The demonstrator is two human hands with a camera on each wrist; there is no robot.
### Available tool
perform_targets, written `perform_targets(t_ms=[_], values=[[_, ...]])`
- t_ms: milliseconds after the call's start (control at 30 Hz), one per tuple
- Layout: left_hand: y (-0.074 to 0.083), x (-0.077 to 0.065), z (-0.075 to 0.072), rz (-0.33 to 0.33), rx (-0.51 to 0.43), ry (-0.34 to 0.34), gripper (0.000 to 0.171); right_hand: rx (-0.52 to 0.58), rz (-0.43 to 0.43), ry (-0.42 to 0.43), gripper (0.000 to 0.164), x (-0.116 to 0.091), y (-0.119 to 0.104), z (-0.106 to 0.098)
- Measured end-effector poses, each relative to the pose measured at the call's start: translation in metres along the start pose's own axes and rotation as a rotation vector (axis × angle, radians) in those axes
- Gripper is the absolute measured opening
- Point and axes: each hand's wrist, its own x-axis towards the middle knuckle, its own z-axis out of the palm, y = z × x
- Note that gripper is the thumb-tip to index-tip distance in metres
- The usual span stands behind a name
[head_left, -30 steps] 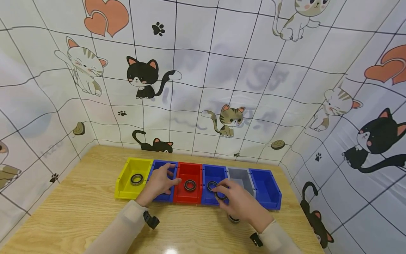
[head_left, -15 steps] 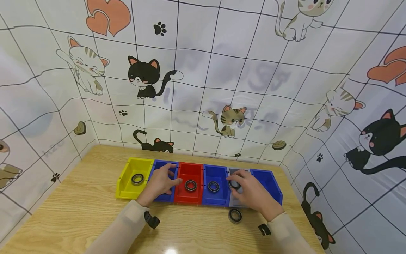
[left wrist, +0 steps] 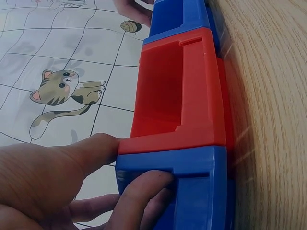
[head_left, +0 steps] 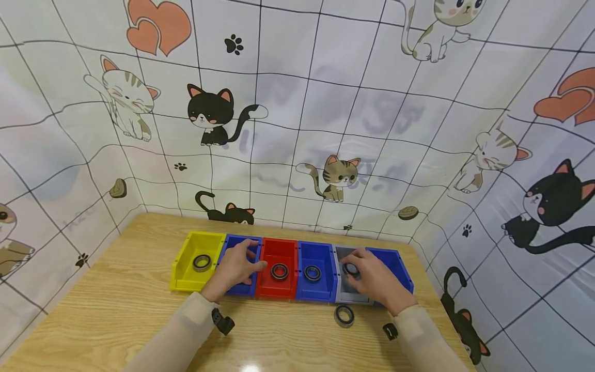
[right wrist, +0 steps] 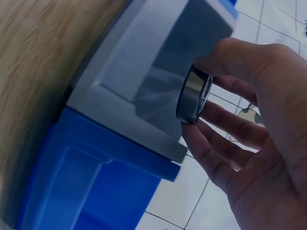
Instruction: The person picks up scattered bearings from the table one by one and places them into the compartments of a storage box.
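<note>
My right hand [head_left: 374, 281] pinches a ball bearing [right wrist: 194, 95] between thumb and fingertips over the grey bin [head_left: 349, 294]. In the right wrist view the bearing stands edge-on at the bin's opening. My left hand [head_left: 236, 266] lies over the left blue bin [left wrist: 196, 165], fingers loosely bent and thumb spread apart. The left wrist view shows one finger at the seam with the red bin [left wrist: 204, 96] and another reaching over the blue bin. Single bearings lie in the yellow bin [head_left: 201, 263], the red bin and the middle blue bin [head_left: 313, 273].
Another bearing [head_left: 344, 315] lies on the wooden table [head_left: 279, 336] in front of the grey bin. A further blue bin [head_left: 392, 274] ends the row on the right, partly behind my right hand. A cat-patterned sheet [head_left: 279, 113] rises behind and beside the table.
My right hand has carried the bearing rightward from over the middle blue bin to the grey bin, then slightly lower into it. The left hand has stayed in place.
</note>
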Motion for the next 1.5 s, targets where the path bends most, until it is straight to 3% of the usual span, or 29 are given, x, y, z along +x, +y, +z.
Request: perform_targets(t_ms=[333, 833, 1500], values=[[-0.002, 0.000, 0.000, 0.005, -0.005, 0.008, 0.076, -0.155, -0.012, -0.074, 0.042, 0.005, 0.004, 0.015], [-0.002, -0.001, 0.003, -0.001, -0.012, 0.008, 0.075, -0.201, -0.007, -0.177, 0.047, 0.014, 0.005, 0.028], [0.000, -0.002, 0.001, -0.003, -0.018, 0.012, 0.074, -0.207, -0.040, -0.096, 0.042, 0.009, 0.005, 0.028]])
